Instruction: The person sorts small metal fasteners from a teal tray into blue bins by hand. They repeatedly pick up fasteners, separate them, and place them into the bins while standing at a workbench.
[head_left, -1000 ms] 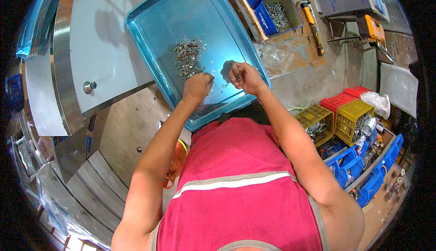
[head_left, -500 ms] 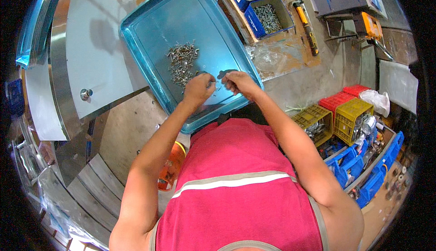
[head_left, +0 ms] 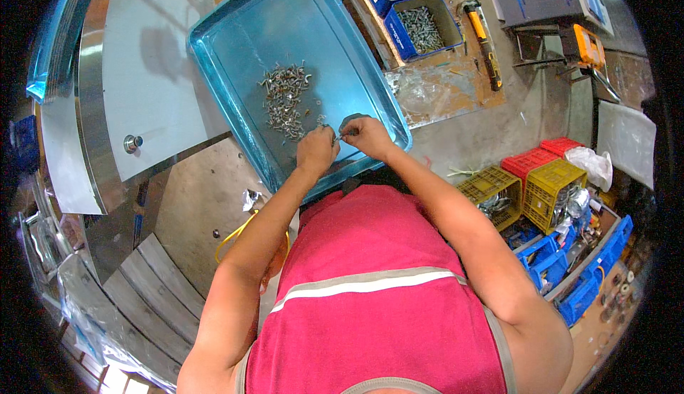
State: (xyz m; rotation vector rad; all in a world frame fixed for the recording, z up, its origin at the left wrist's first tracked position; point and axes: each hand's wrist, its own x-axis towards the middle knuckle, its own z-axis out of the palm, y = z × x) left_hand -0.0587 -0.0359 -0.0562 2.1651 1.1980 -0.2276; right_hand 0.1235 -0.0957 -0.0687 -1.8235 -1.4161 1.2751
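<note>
Over the near end of a blue tray (head_left: 235, 9) my two hands meet, fingertips together. My left hand (head_left: 318, 149) is closed in a pinch, and my right hand (head_left: 368, 138) pinches from the other side. Between the fingertips is a small metal fastener (head_left: 339, 137), too small to make out its exact kind. Just beyond my left hand a loose pile of small screws (head_left: 285, 98) lies on the tray floor, with a few stray pieces toward my hands. My right hand casts a dark shadow on the tray.
Right of the tray, two blue bins (head_left: 422, 27) of screws and a yellow-black hammer (head_left: 483, 45) rest on a worn board. Yellow crates (head_left: 552, 187), a red crate (head_left: 527, 162) and blue bins (head_left: 595, 273) stand lower right. A pale panel with a round knob (head_left: 132, 144) is at left.
My hands have come together: the right moved slightly left and the left slightly right, closing the gap between the fingertips. The left forearm now covers more of the orange container beside me.
</note>
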